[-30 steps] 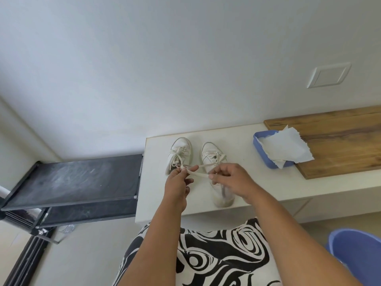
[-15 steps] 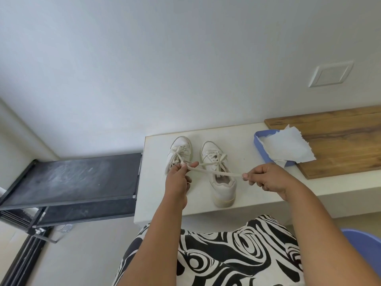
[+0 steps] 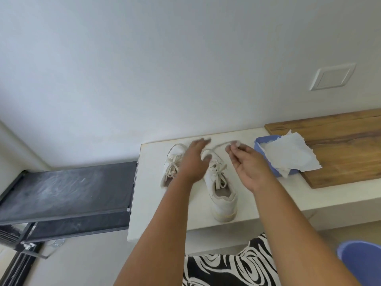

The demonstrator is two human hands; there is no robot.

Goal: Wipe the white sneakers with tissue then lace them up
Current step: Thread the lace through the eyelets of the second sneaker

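A wooden board (image 3: 338,149) lies on the white counter (image 3: 268,195) beside a black rack (image 3: 68,190)

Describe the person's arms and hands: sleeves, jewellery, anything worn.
Both forearms are bare up to the frame's lower edge; no sleeves show. The left hand and right hand carry no visible rings, watch, bracelets or gloves, though the left hand is motion-blurred. The only clothing in view is a black-and-white swirl-patterned garment below the arms.

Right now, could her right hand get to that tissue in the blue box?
Probably yes. The right hand hovers just left of the blue box, and the tissue spills out of it with nothing between them. But its fingertips are pinching a shoelace, so she would likely let go first.
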